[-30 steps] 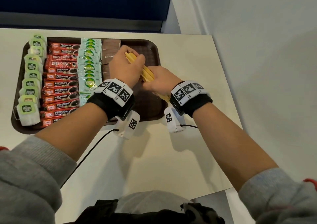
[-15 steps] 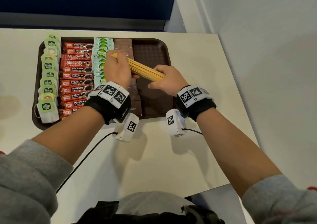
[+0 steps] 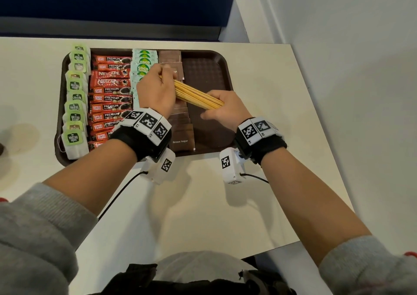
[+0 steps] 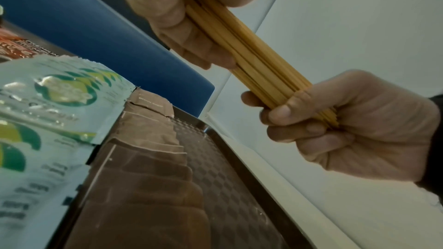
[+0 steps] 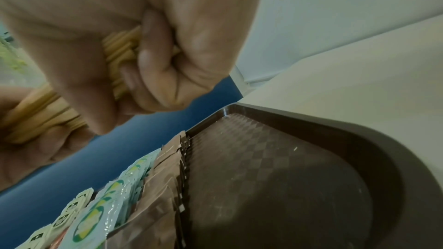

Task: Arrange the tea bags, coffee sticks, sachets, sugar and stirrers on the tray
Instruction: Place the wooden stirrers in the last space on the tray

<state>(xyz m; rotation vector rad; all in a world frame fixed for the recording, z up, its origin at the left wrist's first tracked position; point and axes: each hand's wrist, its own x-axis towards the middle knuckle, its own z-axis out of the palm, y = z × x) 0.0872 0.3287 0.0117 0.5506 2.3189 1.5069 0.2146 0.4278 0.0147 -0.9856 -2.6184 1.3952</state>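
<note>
Wooden stirrers [image 3: 196, 95] are hanging in a bundle above the tray [image 3: 222, 69], the left hand [image 3: 155, 89] and right hand [image 3: 225, 109] each clenching one end. Loosening either fist could be scattering sticks across the sugar packets [image 3: 180, 134].

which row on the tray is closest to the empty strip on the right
The brown sugar sachets: their column borders the tray's bare right side; the green coco sachets, red coffee sticks and tea bags lie further left.

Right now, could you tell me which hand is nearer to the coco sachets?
Left. The left hand hovers directly over the coco sachets; the right hand is over the tray's bare right side.
</note>
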